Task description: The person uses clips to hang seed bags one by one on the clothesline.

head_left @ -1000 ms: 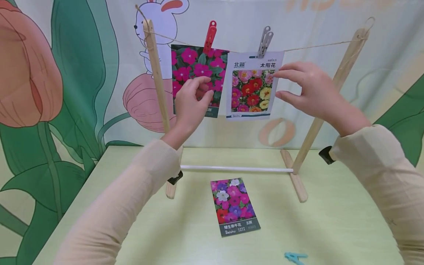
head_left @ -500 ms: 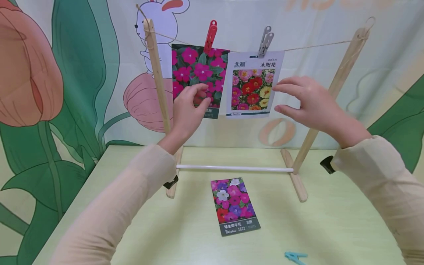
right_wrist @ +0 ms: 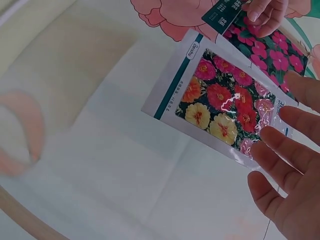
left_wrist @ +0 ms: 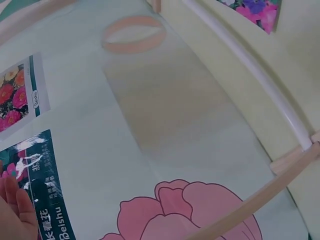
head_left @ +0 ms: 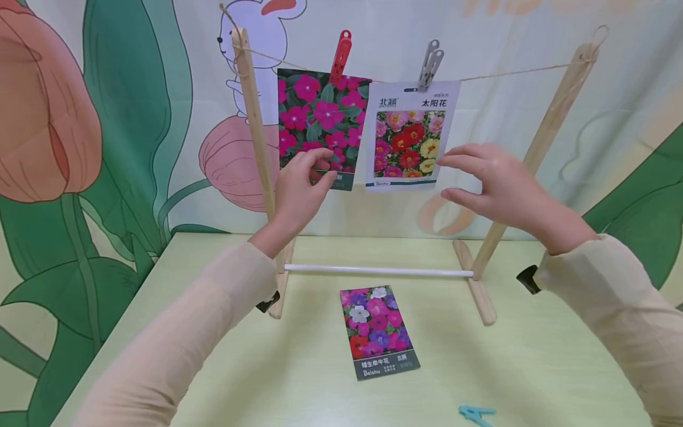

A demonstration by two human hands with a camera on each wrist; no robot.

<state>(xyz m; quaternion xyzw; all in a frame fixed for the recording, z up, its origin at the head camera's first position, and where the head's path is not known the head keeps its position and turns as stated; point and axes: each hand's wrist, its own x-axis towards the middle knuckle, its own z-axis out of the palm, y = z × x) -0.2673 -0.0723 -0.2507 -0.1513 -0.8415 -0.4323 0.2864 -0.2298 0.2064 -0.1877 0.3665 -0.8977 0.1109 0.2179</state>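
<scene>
My left hand [head_left: 300,190] is in front of the lower part of a seed packet with magenta flowers [head_left: 325,112], fingers loosely bent and holding nothing. A red clothespin [head_left: 340,56] clips that packet to a twine line [head_left: 517,72]. Beside it hangs a white seed packet [head_left: 411,142] with red, pink and yellow flowers, under a grey clothespin [head_left: 429,66]. My right hand [head_left: 496,184] is at the white packet's lower right edge, thumb and fingers apart with nothing between them; its spread fingers also show in the right wrist view.
The twine runs between two wooden posts [head_left: 555,112] joined below by a white rod [head_left: 379,271]. A third seed packet [head_left: 377,332] lies on the pale green table [head_left: 256,367]. Near the front edge is a blue clothespin [head_left: 475,413]. A printed cloth [head_left: 341,216] hangs behind.
Both hands have come down a little in front of the hanging packets, the right one more. The packets and clothespins stay on the line.
</scene>
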